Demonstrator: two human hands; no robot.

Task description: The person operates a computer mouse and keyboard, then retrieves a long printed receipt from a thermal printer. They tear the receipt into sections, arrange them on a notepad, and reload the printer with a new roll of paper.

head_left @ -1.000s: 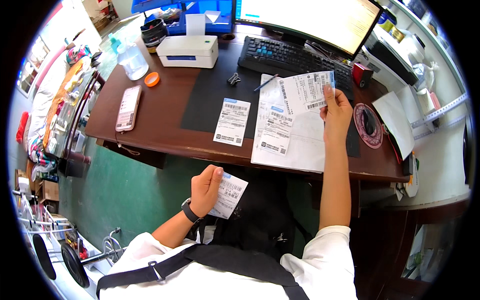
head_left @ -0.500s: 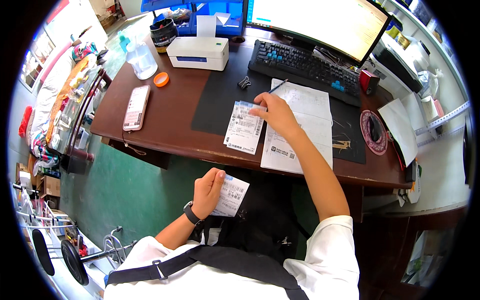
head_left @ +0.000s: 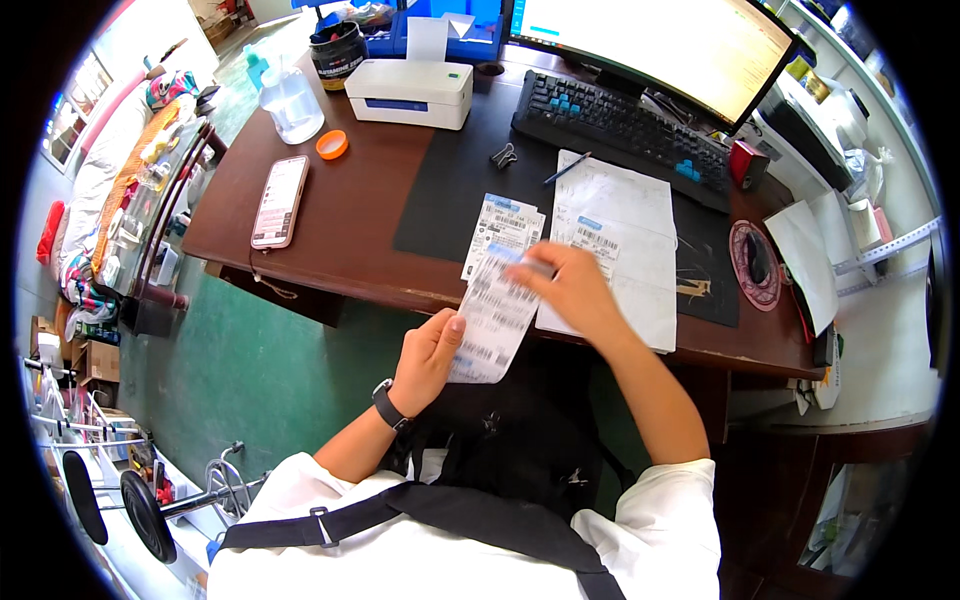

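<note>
A person [head_left: 480, 565] is wearing a white shirt [head_left: 420, 570] with short sleeves [head_left: 650, 505], a black strap [head_left: 480, 518] with a buckle [head_left: 319, 527], and a dark-banded watch [head_left: 388, 404] on the left arm [head_left: 355, 442].

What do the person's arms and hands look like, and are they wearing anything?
The left hand and right hand are bare, with no gloves. A black band with a shiny edge, probably a watch, circles the left wrist; the right wrist has nothing on it. The sleeves are white and short, leaving the forearms bare.
</note>
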